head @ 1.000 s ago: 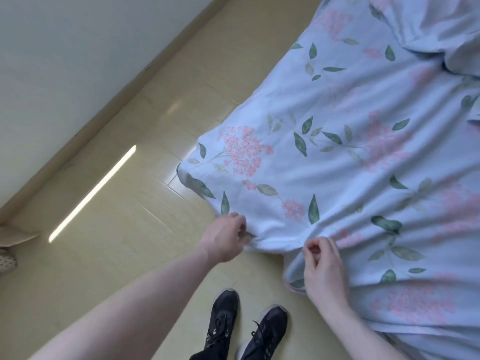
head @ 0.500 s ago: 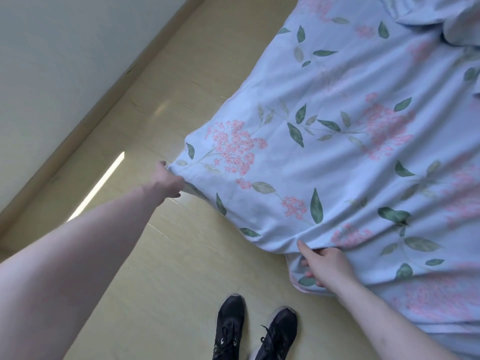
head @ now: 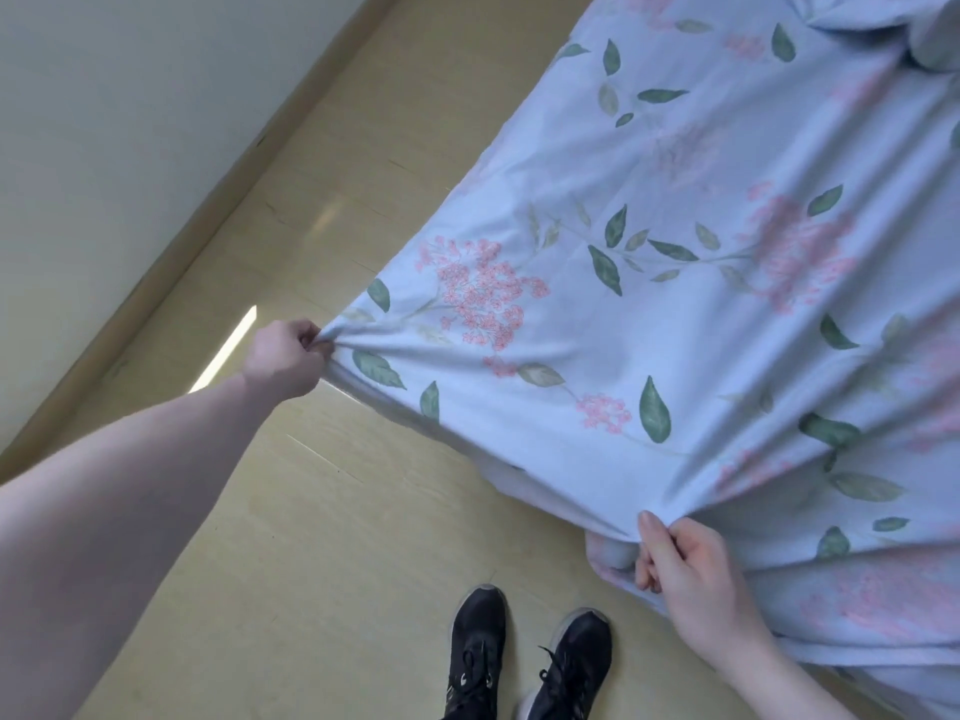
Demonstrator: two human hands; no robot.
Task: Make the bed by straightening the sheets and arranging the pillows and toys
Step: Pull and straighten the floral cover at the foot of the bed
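Both hands grip the floral sheet (head: pixel 649 304): left hand (head: pixel 283 358) bunching its corner, right hand (head: pixel 685 569) pinching the edge; it looks light, soft.

A bedroom in a home — plainly domestic. Shown by the light blue bed sheet (head: pixel 675 330) printed with pink flower clusters and green leaves, spread wide over a bed and hanging off its near edge. More bedding (head: pixel 930 39) bunched at the top right corner. Underfoot, a pale yellowish glossy floor (head: pixel 311 563) laid in boards or tiles, catching a bright streak of light near the left. A plain white wall (head: pixel 104 122) meeting it along a tan skirting board (head: pixel 197 236). Black lace-up trainers (head: pixel 524 662) planted on the floor just beside the bed edge — everyday wear, nothing of a workplace.
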